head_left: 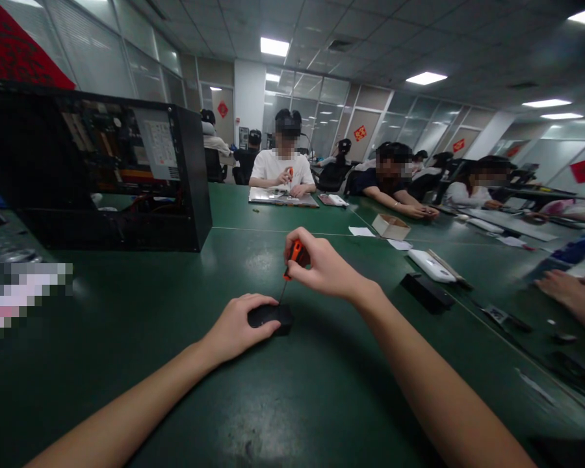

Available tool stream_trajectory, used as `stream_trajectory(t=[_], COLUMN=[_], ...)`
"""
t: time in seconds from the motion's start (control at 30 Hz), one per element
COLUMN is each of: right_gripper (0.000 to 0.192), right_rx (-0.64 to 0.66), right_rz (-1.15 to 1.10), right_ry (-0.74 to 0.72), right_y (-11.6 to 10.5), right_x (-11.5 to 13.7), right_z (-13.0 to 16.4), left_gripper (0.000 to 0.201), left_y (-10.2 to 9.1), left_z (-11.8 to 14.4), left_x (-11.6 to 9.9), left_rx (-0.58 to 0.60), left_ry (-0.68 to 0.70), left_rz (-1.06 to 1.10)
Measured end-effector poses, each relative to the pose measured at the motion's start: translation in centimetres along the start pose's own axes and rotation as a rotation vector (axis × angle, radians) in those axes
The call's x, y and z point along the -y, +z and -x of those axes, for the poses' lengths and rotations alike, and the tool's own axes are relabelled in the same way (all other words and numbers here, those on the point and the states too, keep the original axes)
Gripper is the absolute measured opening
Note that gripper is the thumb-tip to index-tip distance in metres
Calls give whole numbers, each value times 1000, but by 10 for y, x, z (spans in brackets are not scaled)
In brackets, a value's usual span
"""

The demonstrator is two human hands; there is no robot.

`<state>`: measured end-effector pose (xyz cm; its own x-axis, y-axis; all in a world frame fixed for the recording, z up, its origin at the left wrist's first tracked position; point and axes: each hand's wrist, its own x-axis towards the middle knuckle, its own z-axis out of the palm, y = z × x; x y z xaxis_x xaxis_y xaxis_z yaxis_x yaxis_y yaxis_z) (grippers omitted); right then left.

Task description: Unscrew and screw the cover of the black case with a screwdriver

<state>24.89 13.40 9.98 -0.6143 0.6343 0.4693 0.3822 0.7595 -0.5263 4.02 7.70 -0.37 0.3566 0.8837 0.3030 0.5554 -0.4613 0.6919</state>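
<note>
On the green table lies a small black box-shaped device (285, 318), whose exact kind I cannot make out. My left hand (238, 325) grips it from the left, with the thumb along the near side and the fingers along the far side. An orange and black screwdriver (296, 252) is held upright, slightly tilted, in my right hand (316, 263), fingers wrapped round its handle. Its thin shaft points down, and the tip meets the top of the black device near my left fingertips. Whether a screw sits under the tip is too small to tell.
An opened black computer case (190, 175) stands at the left. To the right are a black block (426, 292), a white device (431, 266) and an open cardboard box (390, 227). A co-worker (283, 169) sits opposite; another person's hands (565, 286) are at far right.
</note>
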Motion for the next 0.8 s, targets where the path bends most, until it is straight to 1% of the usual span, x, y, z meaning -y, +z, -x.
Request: stream_trajectory(t=[0.2, 0.27, 0.33, 0.37, 0.43, 0.5, 0.53, 0.6, 0.67, 0.8], right_gripper=[19, 11, 11, 11, 3, 18, 21, 15, 10, 14], right_rx=[-6, 3, 8, 12, 37, 67, 82, 97, 99, 71], right_rz=[6, 9, 38, 64, 137, 221, 256, 311, 326, 252], right_ry=[-10, -38, -71, -83, -89, -76, -64, -47, -63, -138], right_y=[0, -1, -3, -5, -8, -11, -12, -13, -13, -11], right_x=[-2, 3, 10, 14, 21, 27, 29, 32, 33, 36], right_z=[1, 1, 2, 2, 4, 6, 7, 8, 9, 10], left_gripper=[34, 34, 35, 36, 37, 35, 34, 33, 34, 36], left_y=[0, 0, 0, 0, 0, 0, 0, 0, 0, 1], left_z=[0, 0, 0, 0, 0, 0, 0, 0, 0, 1], left_x=[-1, -2, -2, -1, -1, 0, 0, -1, -1, 2], left_rx=[5, 4, 5, 5, 3, 0, 0, 4, 15, 20], left_ry=[-13, -13, -19, -22, -25, -20, -19, -19, -27, -22], left_rz=[2, 2, 7, 10, 12, 8, 5, 0, -5, -10])
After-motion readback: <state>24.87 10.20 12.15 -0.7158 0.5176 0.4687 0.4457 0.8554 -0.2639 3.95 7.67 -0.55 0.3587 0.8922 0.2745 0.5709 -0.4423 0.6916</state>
